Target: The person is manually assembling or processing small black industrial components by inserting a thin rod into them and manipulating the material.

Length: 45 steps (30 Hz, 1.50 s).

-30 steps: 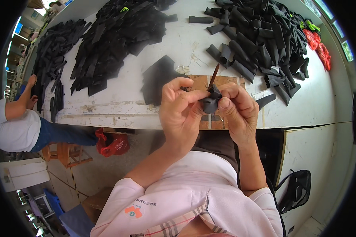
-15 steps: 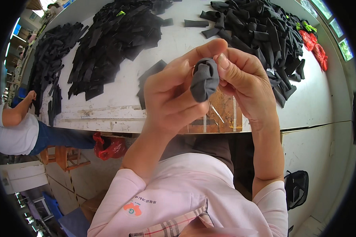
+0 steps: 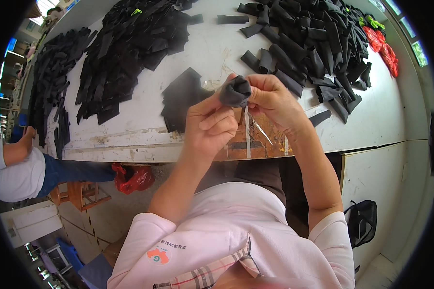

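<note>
Between my two hands, above the near part of the table, is a small black fabric tube (image 3: 236, 92), bunched up with its open end showing. The fingers of my left hand (image 3: 211, 123) are curled, and its thumb and forefinger pinch the tube's left side. From the right, my right hand (image 3: 276, 102) grips the tube's other edge between thumb and fingers. Some of its fingertips are hidden behind the cloth. A stack of flat black fabric pieces (image 3: 181, 98) lies on the table just left of my left hand.
Flat black pieces form a big heap (image 3: 130, 53) at the left, and black fabric tubes another heap (image 3: 308, 43) at the right. Red plastic bags (image 3: 386, 55) lie at the far right. A brown board (image 3: 236, 150) covers the near edge. Another person (image 3: 19, 168) is at the left.
Both hands have moved farther from me with the fabric tube. My left fingers have curled in, and the tube has turned so its opening shows differently.
</note>
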### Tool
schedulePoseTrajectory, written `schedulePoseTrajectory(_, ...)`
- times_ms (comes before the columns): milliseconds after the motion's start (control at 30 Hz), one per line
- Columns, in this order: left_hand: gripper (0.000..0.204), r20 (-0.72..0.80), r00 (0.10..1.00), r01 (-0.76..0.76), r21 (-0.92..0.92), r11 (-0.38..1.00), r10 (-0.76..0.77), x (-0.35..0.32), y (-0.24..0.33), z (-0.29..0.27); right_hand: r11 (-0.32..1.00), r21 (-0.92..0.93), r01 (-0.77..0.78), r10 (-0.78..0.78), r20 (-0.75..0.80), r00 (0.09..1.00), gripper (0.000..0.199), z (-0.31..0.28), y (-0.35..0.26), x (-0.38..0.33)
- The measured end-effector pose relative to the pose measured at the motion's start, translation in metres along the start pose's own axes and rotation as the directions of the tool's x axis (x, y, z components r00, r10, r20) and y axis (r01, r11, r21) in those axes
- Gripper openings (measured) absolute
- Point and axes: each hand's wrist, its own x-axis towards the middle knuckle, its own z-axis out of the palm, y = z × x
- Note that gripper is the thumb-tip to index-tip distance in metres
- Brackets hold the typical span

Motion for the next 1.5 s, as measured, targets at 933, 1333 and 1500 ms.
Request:
schedulePoseTrajectory(933, 0.01, 0.375, 0.76, -0.497, 0.862, 0.103, 0.532, 0.002, -0.026, 0.03, 0.047, -0.956, 0.29, -0.505, 0.228, 0.832, 0.029, 0.019, -0.027, -0.031)
schedulePoseTrajectory(1333, 0.012, 0.228, 0.94, -0.222, 0.974, -0.053, 0.254, 0.02, -0.026, 0.042, 0.338, -0.748, 0.572, -0.733, 0.172, 0.658, 0.012, 0.003, 0.021, -0.029)
schedulePoseTrajectory(1500, 0.012, 0.186, 0.947, -0.063, 0.907, -0.417, 0.262, 0.019, -0.026, 0.034, 0.622, -0.714, 0.321, -0.448, 0.011, 0.894, 0.019, 0.003, 0.041, -0.029)
